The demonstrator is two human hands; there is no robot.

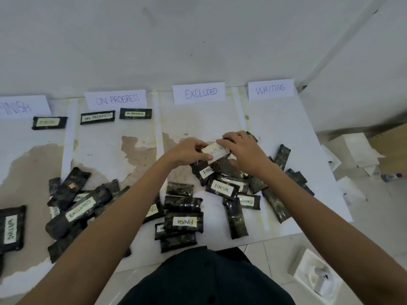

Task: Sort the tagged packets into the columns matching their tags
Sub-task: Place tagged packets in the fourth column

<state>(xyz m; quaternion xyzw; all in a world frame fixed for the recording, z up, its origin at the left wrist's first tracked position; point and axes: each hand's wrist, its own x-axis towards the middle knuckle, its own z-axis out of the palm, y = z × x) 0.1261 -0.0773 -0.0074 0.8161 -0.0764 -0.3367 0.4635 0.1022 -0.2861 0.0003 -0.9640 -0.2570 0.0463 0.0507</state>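
1. On the table [275,128], one FINISH packet [49,122] and two ON PROGRESS packets [97,117] lay sorted.
2. Left hand [187,151], right hand [244,150]: both gripped one WAITING packet [217,151] over the EXCLUDED column [198,119].
3. Most packets lay in unsorted heaps [182,221].

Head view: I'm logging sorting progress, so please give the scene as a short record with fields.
held: WAITING packet, between both hands
left hand: grips the packet's left end
right hand: grips its right end
signs, left to right: FINISH sign, ON PROGRESS sign, EXCLUDED sign, WAITING sign
placed under signs: one FINISH packet, two ON PROGRESS packets
unsorted: heaps of packets along the near side of the table
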